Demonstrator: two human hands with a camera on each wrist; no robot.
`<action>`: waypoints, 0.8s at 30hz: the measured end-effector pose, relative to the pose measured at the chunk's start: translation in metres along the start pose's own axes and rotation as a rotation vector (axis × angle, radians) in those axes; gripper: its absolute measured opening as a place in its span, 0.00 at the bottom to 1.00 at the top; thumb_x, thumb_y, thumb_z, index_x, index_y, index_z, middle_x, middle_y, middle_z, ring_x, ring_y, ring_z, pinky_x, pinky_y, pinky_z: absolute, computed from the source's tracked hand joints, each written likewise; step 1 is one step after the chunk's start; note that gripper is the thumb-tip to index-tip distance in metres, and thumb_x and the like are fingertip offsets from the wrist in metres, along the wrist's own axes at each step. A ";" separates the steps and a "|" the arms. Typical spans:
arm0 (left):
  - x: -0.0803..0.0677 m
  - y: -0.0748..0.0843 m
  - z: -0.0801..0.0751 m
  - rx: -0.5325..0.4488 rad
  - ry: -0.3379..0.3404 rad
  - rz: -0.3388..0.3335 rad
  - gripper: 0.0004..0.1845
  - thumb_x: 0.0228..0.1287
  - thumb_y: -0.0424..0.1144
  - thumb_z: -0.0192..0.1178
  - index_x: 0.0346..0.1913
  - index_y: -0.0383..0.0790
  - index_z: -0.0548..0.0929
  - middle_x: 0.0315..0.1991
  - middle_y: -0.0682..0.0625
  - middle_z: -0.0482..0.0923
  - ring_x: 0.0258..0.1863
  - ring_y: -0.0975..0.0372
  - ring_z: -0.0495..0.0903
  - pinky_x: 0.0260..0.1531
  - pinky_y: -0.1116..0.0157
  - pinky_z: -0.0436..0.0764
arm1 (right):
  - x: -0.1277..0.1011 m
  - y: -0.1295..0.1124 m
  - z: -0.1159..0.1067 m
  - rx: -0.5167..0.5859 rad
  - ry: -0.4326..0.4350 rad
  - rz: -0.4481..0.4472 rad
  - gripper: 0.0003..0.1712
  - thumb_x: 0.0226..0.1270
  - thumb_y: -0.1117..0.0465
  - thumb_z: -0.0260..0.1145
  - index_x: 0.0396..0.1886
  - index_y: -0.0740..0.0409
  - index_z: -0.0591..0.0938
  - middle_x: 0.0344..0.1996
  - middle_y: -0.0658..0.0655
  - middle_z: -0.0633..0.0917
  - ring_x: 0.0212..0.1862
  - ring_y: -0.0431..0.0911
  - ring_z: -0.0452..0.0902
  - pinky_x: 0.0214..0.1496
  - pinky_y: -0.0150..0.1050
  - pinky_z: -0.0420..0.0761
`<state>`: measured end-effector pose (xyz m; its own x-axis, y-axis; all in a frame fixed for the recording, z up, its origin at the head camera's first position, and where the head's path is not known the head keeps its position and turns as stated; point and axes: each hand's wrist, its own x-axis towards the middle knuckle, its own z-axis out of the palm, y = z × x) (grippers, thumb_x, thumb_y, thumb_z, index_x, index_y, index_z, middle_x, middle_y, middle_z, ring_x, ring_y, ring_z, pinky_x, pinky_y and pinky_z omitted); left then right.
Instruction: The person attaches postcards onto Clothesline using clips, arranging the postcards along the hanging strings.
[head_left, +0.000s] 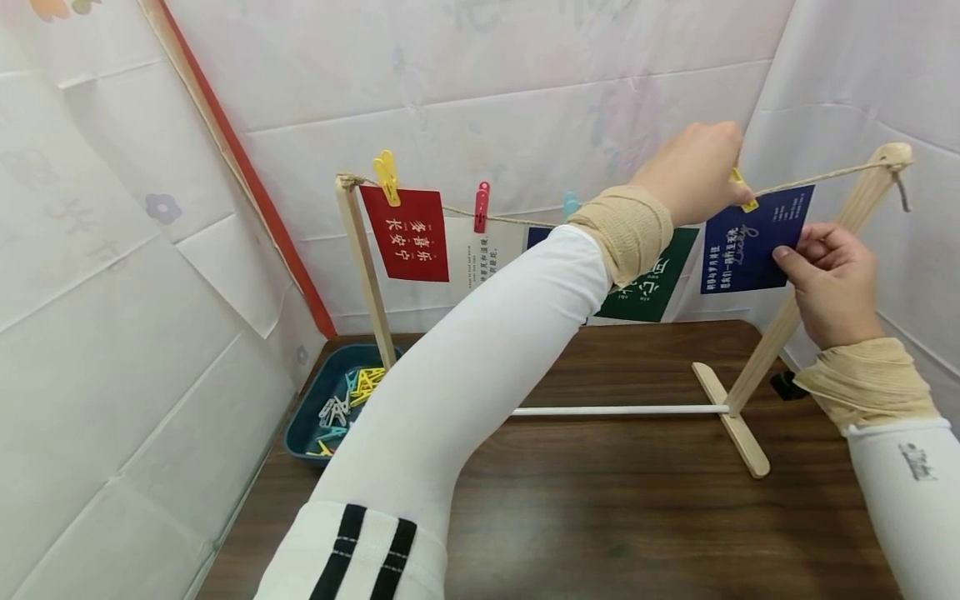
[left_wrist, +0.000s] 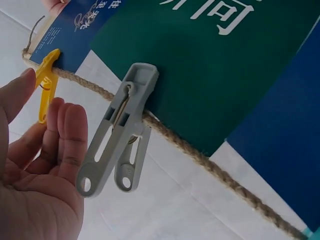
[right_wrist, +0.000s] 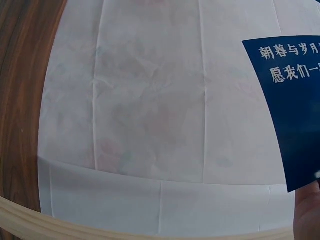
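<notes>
Left hand [head_left: 693, 171] is raised to the twine line [head_left: 817, 177], crossing in front of the body to the right end of the wooden rack [head_left: 862, 208]. Its thumb and fingers pinch the yellow peg [left_wrist: 45, 85], which sits at the fingertips and bites over the twine and the top edge of the dark blue card [head_left: 753, 242]. The peg's long axis runs across the twine, tail toward the palm, jaw end away from it. The remaining fingers [left_wrist: 67, 130] lie loosely curled beside the peg.

Right hand [head_left: 828, 279] is lower and to the right of the left hand, pinching the card's right edge between thumb and fingers and holding it flat beneath the line. The left hand is the nearer to the peg; the right does not touch it.

Immediately toward the left wrist, a grey peg [left_wrist: 117, 132] clamps the green card [left_wrist: 210, 75] to the same twine. Both forearms are lifted clear of the worktop [head_left: 637, 500].
</notes>
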<state>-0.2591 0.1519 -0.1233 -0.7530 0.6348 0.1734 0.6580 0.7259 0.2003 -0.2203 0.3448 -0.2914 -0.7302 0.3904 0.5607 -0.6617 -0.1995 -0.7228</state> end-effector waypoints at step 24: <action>-0.017 0.002 -0.012 -0.019 0.000 0.046 0.37 0.81 0.62 0.57 0.86 0.57 0.62 0.83 0.67 0.64 0.78 0.78 0.64 0.76 0.81 0.60 | -0.006 -0.001 -0.005 0.054 -0.017 -0.035 0.13 0.65 0.91 0.61 0.40 0.77 0.85 0.30 0.62 0.92 0.30 0.46 0.90 0.36 0.34 0.91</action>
